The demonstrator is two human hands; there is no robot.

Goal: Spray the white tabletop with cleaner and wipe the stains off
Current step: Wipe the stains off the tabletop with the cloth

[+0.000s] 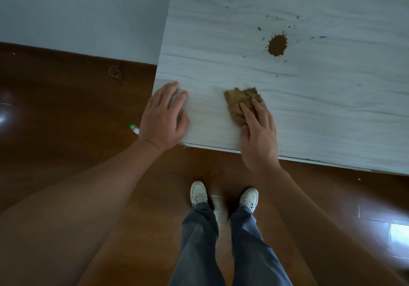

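Note:
The white wood-grain tabletop (298,108) fills the upper right. A brown splat stain (277,45) with small specks around it sits toward the far middle. My right hand (257,133) presses flat on a brown, soiled cloth (238,104) near the front edge, below and left of the stain. My left hand (164,117) lies flat with fingers apart on the table's front left corner, holding nothing.
A white and green object (134,128), partly hidden by my left wrist, lies on the dark wooden floor (66,119) left of the table. A pale wall (84,13) stands behind. My legs and white shoes (199,194) are below the table edge.

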